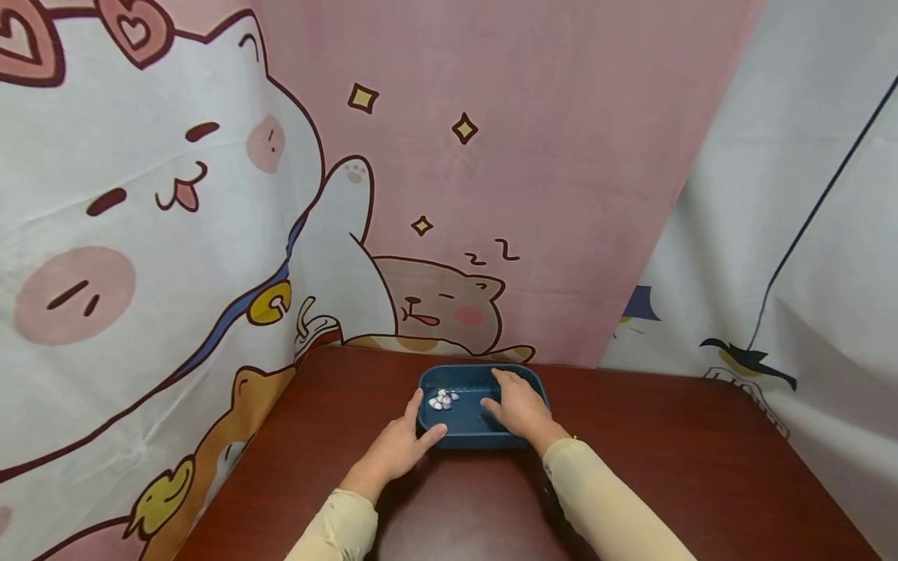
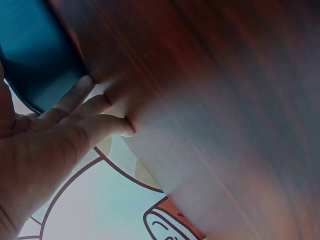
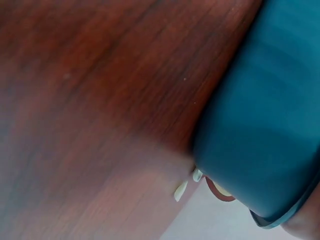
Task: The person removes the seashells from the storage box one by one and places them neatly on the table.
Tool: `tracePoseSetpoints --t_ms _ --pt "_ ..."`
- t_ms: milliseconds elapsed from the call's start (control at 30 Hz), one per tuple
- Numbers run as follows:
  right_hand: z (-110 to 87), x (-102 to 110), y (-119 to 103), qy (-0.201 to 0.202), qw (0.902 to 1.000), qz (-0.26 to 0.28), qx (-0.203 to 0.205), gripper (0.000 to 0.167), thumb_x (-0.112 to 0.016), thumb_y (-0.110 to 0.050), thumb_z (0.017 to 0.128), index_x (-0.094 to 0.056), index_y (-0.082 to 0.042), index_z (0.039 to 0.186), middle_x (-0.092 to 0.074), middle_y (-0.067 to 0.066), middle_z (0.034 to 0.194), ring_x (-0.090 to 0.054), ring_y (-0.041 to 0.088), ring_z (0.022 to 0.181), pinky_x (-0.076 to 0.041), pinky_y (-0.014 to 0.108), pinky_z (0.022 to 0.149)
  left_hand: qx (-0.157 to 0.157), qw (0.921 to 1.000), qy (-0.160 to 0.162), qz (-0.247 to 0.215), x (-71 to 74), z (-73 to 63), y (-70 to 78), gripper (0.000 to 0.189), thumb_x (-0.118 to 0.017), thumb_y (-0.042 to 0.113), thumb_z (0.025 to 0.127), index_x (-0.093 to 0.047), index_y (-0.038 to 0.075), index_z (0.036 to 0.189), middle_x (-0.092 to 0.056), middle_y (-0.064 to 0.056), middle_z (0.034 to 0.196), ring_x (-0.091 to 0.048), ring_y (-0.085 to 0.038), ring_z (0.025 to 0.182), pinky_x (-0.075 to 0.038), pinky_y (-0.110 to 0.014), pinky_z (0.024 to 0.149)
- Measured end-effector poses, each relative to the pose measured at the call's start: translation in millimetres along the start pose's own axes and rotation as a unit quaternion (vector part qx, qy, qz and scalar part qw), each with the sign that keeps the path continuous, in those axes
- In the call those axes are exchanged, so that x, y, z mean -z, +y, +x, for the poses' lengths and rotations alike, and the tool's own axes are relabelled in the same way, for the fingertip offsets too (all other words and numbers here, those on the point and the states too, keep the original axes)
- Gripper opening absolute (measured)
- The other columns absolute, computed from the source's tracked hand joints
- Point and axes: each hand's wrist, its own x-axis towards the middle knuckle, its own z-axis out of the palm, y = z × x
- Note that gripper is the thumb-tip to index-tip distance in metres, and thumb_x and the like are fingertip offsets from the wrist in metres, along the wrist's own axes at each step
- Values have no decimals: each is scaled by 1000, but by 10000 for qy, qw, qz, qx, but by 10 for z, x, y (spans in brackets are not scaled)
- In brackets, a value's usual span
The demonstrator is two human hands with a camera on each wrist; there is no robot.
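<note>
A teal rectangular plastic tub point(image 1: 484, 441) stands on the table. Several small white and purplish pieces point(image 1: 443, 400) lie in its left half; they are too small to tell the kind. My left hand point(image 1: 396, 450) is at the tub's front left corner, thumb near the front rim. In the left wrist view its other fingers point(image 2: 102, 125) stretch down to the tabletop beside the tub. My right hand point(image 1: 522, 407) reaches over the right side, thumb extended over the inside, fingers toward the far rim. No piece shows in either hand.
The dark red wooden table point(image 1: 631, 467) ends at a cartoon-printed cloth wall point(image 1: 561, 195). In the right wrist view, two pale slivers point(image 3: 180, 191) appear beside the tub near the table's edge.
</note>
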Motion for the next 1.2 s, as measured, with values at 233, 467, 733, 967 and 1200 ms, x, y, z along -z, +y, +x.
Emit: tracePoseSetpoints --t_ms 233,467,733,967,1200 --pt "66 -51 5 -418 9989 -137 -145 75 -74 -41 101 -45 -6 162 -51 20 163 -48 43 152 -40 62 123 84 10000 -29 -44 -8 13 3 97 -60 63 102 -16 13 172 -53 -28 158 -60 -47 139 -45 -67 116" --pt "136 -67 -6 -587 9976 -330 -134 73 -76 -41 99 -51 -4 157 -57 20 158 -54 42 147 -43 61 121 66 9999 -37 -76 -3 22 1 97 -60 62 103 -15 12 172 -52 -29 159 -58 -47 140 -44 -68 116" --pt "204 -131 -86 -495 9983 -300 114 63 -77 -38 99 -59 -5 150 -63 18 151 -60 38 141 -47 58 118 39 10000 -43 -37 14 15 4 98 -59 65 102 -16 11 172 -53 -29 158 -59 -48 139 -45 -68 115" --pt "255 -208 -269 -650 9970 -45 410 59 -77 -35 100 -60 -7 150 -64 16 150 -60 37 141 -47 58 118 123 9999 -114 9 3 31 6 97 -58 66 103 -15 14 173 -52 -29 159 -57 -48 141 -45 -68 116" --pt "358 -332 -444 -653 9932 -193 940 45 -78 -28 99 -70 -7 138 -72 14 137 -67 34 130 -52 56 113 52 9999 -135 -15 0 42 -6 96 -57 65 104 -14 13 173 -51 -29 160 -58 -47 141 -45 -67 116"
